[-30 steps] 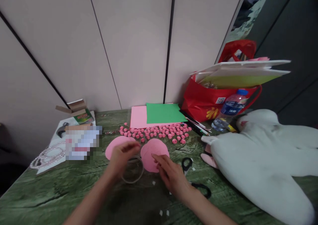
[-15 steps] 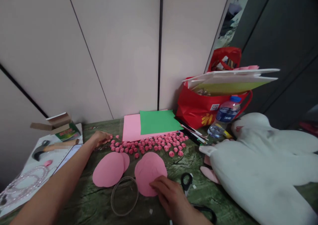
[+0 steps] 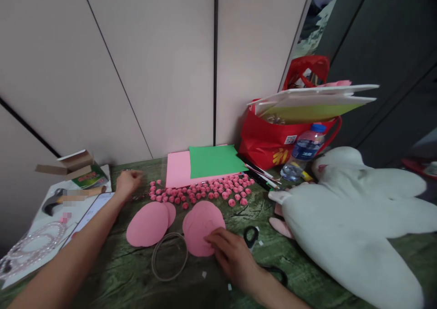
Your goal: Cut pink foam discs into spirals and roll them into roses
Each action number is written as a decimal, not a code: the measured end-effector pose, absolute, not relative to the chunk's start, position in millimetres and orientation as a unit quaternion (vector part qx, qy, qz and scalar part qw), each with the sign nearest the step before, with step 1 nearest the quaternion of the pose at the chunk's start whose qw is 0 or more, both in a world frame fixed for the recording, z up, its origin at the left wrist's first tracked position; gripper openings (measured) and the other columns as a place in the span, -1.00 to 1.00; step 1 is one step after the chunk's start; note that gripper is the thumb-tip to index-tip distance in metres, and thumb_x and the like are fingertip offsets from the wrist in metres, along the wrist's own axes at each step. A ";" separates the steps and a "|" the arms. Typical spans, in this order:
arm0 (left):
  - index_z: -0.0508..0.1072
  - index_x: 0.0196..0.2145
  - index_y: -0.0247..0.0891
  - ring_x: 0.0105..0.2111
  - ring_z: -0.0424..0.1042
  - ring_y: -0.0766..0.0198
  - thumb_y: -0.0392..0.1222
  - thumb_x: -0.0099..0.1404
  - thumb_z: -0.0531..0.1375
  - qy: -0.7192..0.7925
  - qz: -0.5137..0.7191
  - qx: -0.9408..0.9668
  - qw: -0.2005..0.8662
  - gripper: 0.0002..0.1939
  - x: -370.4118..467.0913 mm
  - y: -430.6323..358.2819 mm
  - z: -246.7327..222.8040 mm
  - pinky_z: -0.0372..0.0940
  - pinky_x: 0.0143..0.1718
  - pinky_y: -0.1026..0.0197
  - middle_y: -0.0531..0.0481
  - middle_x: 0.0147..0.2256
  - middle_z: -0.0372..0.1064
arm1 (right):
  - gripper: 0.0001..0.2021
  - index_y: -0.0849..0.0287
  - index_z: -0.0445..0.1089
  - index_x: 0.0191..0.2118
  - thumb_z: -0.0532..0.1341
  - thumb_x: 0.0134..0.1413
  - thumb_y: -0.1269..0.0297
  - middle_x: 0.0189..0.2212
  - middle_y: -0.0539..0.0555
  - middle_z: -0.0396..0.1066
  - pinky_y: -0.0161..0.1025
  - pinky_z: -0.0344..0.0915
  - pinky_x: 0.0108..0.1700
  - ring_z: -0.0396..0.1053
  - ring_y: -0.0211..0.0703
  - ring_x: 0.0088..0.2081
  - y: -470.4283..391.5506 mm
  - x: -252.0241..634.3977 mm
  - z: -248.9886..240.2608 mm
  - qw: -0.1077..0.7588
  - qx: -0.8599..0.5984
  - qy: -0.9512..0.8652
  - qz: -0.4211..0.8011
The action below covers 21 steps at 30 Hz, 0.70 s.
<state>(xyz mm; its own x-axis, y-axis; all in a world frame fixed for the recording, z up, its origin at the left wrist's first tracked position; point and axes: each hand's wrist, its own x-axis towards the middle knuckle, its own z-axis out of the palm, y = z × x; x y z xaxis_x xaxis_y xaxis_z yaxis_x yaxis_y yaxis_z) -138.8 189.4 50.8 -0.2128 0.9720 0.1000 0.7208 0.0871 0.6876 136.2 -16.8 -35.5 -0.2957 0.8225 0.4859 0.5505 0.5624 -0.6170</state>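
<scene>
My left hand (image 3: 129, 183) is closed with its fingers curled, just left of many small pink rolled paper roses (image 3: 205, 190); whatever it may hold is hidden. My right hand (image 3: 234, 254) has its thumb and fingers pinched together over the right side of a stack of pink paper circles (image 3: 201, 218). I cannot make out what lies between its fingertips. Another pile of pink paper circles (image 3: 147, 225) lies to the left. A round coil or ring (image 3: 153, 263) rests in front. Black-handled scissors (image 3: 251, 237) lie right of my right hand, partly covered by it.
Green paper (image 3: 215, 161) and pink paper (image 3: 177, 169) lie near the wall. At right are a red bag (image 3: 259, 140), a water bottle (image 3: 309, 147) and a white plush toy (image 3: 344, 222). At left are an open box (image 3: 88, 177), a hammer-like tool (image 3: 85, 192), a phone (image 3: 94, 213) and clear beaded coils (image 3: 41, 240).
My left hand has drawn away from the left end of the roses, and its fingers are more curled. My right hand stays at the circle stack. The view has shifted slightly.
</scene>
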 end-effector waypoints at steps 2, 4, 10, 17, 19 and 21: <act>0.46 -0.27 -0.30 -0.33 0.39 0.14 -0.27 0.08 0.10 0.703 0.365 0.599 0.117 -0.76 -127.4 155.4 54.9 0.22 -0.33 0.22 -0.08 -0.35 0.44 | -0.67 0.17 0.33 -0.14 0.02 -0.01 0.59 -0.30 0.13 0.37 -0.28 0.29 -0.28 0.34 -0.17 -0.29 -15.0 138.6 -35.2 0.414 -0.460 -0.770 0.154; 0.44 -0.22 -0.31 -0.38 0.37 0.19 -0.20 0.15 0.05 0.620 0.428 0.658 -0.014 -0.72 -109.5 113.9 53.2 0.23 -0.33 0.22 -0.08 -0.33 0.42 | -0.73 0.18 0.36 -0.17 0.05 0.03 0.54 -0.29 0.15 0.36 -0.23 0.29 -0.24 0.33 -0.14 -0.26 -12.5 141.6 -35.9 0.421 -0.484 -0.754 0.139; 0.45 -0.31 -0.26 -0.46 0.39 0.27 -0.18 0.18 0.06 0.499 0.368 0.782 0.067 -0.80 -57.8 18.2 19.8 0.27 -0.40 0.27 -0.05 -0.40 0.45 | -0.76 0.17 0.40 -0.23 0.29 -0.12 0.32 -0.12 0.20 0.29 -0.08 0.24 -0.10 0.23 0.01 -0.07 -10.0 145.6 -39.2 0.353 -0.481 -0.793 0.125; 0.47 -0.31 -0.21 -0.22 0.37 0.07 -0.37 0.04 0.15 0.476 0.206 0.847 0.112 -0.77 -57.7 -19.3 -8.0 0.25 -0.19 0.03 -0.13 -0.25 0.41 | -0.85 0.19 0.40 -0.30 0.25 -0.09 0.43 -0.21 0.14 0.36 -0.17 0.23 -0.12 0.27 -0.07 -0.13 -14.4 143.0 -36.3 0.300 -0.500 -0.803 0.126; 0.47 -0.29 -0.23 -0.21 0.37 0.04 -0.41 -0.01 0.15 0.499 0.177 0.839 0.120 -0.72 -63.4 -26.5 -8.4 0.26 -0.20 0.01 -0.18 -0.22 0.40 | -0.84 0.19 0.39 -0.31 0.24 -0.10 0.47 -0.27 0.13 0.38 -0.19 0.23 -0.15 0.28 -0.09 -0.18 -14.1 143.8 -34.0 0.308 -0.500 -0.799 0.129; 0.47 -0.30 -0.27 -0.22 0.38 0.03 -0.37 0.02 0.14 0.520 0.189 0.823 0.128 -0.75 -66.5 -30.1 -4.4 0.26 -0.20 0.01 -0.22 -0.21 0.40 | -0.85 0.19 0.38 -0.34 0.21 -0.10 0.52 -0.31 0.11 0.38 -0.20 0.22 -0.17 0.28 -0.10 -0.20 -13.0 144.7 -31.2 0.320 -0.497 -0.796 0.128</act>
<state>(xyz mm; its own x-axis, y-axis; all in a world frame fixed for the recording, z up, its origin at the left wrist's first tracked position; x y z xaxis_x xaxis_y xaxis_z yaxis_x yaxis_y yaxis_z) -66.5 -30.1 -4.4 0.3877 0.9045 0.1776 0.8082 -0.4262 0.4064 144.7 -13.0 -31.2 -0.3002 0.8741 0.3819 0.7095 0.4722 -0.5231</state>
